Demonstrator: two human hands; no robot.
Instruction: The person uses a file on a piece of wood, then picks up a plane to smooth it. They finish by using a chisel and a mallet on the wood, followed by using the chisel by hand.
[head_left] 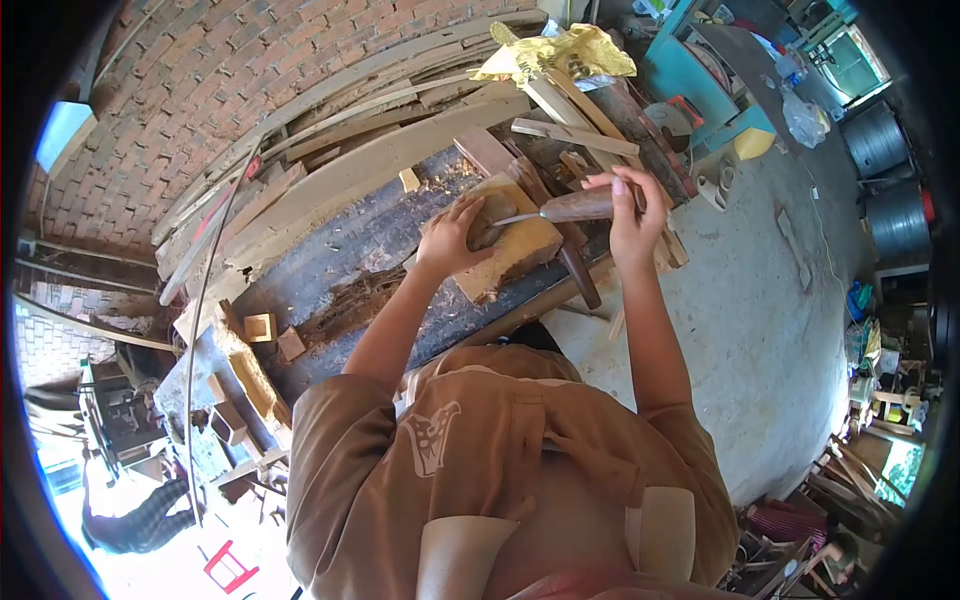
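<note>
My right hand (637, 218) grips the thick wooden handle of a gouge (578, 206), its thumb and fingers around the rear part. The thin metal shaft points left, and its tip meets a small brownish wood piece (490, 218) in front of my left hand. My left hand (453, 242) presses on that piece from the left, fingers bent over it and partly hiding it. Beneath lies a yellowish wood block (527, 248) with rough edges, on the dark workbench (400, 315). Just right of the block, a dark wooden handle (578, 275) sticks out over the bench's near edge.
Wood chips and a small offcut (409, 180) lie on the bench. Long planks (350, 155) lean along the brick wall (240, 70). A yellow sack (560, 55) sits at the far end. Concrete floor (740, 330) extends right. A person (145, 515) is at lower left near a red stool (230, 567).
</note>
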